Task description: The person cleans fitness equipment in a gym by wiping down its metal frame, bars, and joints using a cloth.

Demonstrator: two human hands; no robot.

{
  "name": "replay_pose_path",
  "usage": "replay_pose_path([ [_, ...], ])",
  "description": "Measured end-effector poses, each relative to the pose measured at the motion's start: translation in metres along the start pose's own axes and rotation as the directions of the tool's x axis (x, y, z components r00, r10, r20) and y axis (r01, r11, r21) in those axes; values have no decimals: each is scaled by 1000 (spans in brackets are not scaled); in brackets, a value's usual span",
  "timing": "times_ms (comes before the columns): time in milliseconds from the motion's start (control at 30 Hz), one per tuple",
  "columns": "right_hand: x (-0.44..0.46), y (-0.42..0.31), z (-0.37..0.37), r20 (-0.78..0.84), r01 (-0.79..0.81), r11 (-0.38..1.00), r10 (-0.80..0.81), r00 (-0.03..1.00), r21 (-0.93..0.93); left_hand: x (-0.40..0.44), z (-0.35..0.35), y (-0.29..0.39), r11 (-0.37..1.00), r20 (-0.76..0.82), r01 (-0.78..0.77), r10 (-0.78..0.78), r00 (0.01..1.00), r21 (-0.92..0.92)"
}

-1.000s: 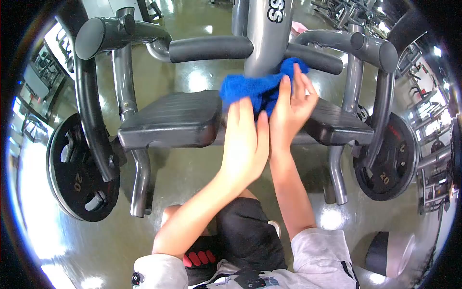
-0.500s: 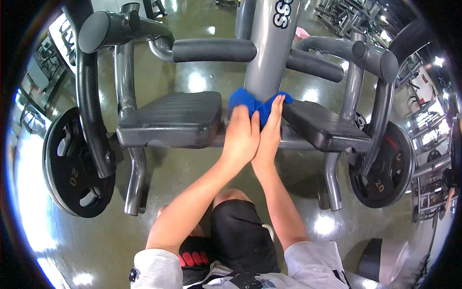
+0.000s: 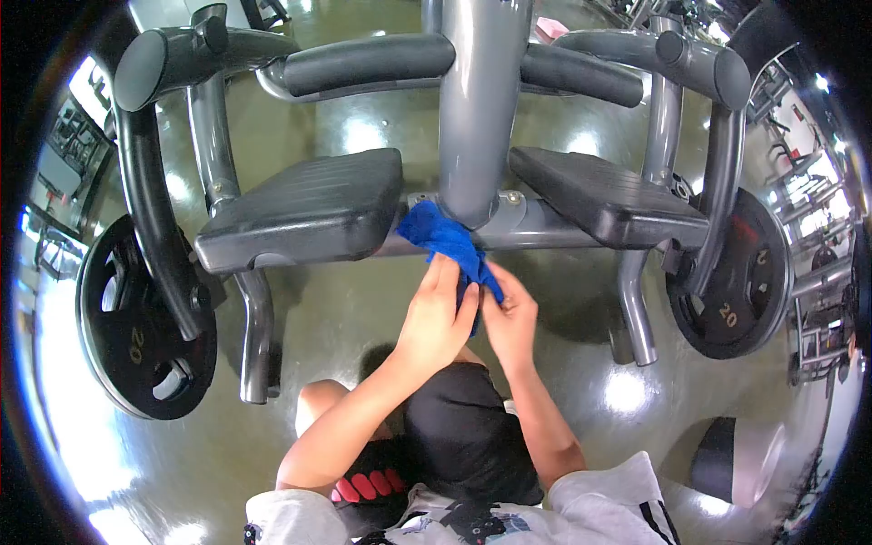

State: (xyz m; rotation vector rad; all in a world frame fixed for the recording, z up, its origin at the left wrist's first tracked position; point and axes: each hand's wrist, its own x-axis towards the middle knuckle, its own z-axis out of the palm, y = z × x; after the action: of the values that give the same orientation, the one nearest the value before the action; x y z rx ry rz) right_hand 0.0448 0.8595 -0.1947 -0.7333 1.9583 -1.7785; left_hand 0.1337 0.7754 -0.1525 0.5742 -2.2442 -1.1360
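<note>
A crumpled blue cloth (image 3: 440,232) lies against the grey crossbar (image 3: 545,227), at the foot of the upright post (image 3: 481,118). My left hand (image 3: 436,313) holds the cloth from below, its fingertips tucked under the fabric. Just to the right, my right hand (image 3: 510,313) pinches the cloth's lower right edge. Both hands are close together below the crossbar, between the left black pad (image 3: 304,209) and the right black pad (image 3: 609,195).
Weight plates hang on the left (image 3: 150,318) and right (image 3: 731,272) of the machine. Padded rollers (image 3: 368,65) cross above the pads. A dark and pale round object (image 3: 736,461) stands on the floor at lower right. Other gym equipment is behind.
The cloth and both hands have moved down from the post to the crossbar. My right hand has turned and now pinches the cloth's lower edge. The view has shifted slightly.
</note>
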Motion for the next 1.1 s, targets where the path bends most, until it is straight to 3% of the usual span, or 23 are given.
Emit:
replay_pose_path([
  [33,1,0,-3,-52,-6,996,10,999,86,0,-2,1,1000,-30,-20,19,999,-10],
  [67,4,-1,-3,-163,117,975,-86,983,189,0,-3,-1,988,-67,-67,77,995,141],
  [100,7,-5,-8,-226,177,976,-147,963,123,1,-5,-2,987,-60,-68,77,995,143],
  [167,13,-18,-12,-292,241,961,-194,936,135,8,-9,-5,927,-126,-176,228,965,332],
  [233,37,-21,-9,-217,495,816,-563,797,-300,20,-5,-11,907,-102,-156,211,972,391],
  [267,49,-22,-7,-78,558,741,-625,777,-374,29,-4,-15,892,-92,-113,169,981,437],
  [300,60,-16,-2,70,556,674,-604,794,-486,36,-3,-20,873,-85,-74,130,988,482],
  [333,64,-10,8,57,511,653,-585,809,-559,40,2,-42,805,-9,-45,62,998,592],
  [367,66,-7,14,40,463,627,-567,823,-626,39,5,-51,804,2,-60,73,997,591],
  [433,64,-7,7,62,461,607,-561,826,-648,32,11,-58,667,-30,-82,155,988,740],
  [500,61,-3,-3,91,455,590,-542,835,-667,25,14,-55,656,-25,-81,151,988,750],
  [567,56,5,-19,200,468,461,-517,832,-754,14,20,-52,675,-65,-49,143,988,737],
  [700,52,27,-51,146,398,398,-531,834,-826,-1,32,-42,632,111,-179,146,983,754],
  [767,53,30,-65,113,381,455,-511,852,-805,-1,40,-44,660,220,-256,139,966,707],
  [933,61,41,-77,67,384,440,-583,809,-812,11,58,-32,664,248,-311,192,950,679],
  [967,60,40,-71,6,382,517,-588,808,-766,15,61,-29,655,270,-339,208,940,676],
  [1033,60,28,-53,-71,274,545,-528,846,-792,25,68,-26,639,308,-379,225,924,669],
  [1100,64,22,-41,-66,248,480,-547,835,-841,33,75,-26,596,289,-331,169,942,731],
])
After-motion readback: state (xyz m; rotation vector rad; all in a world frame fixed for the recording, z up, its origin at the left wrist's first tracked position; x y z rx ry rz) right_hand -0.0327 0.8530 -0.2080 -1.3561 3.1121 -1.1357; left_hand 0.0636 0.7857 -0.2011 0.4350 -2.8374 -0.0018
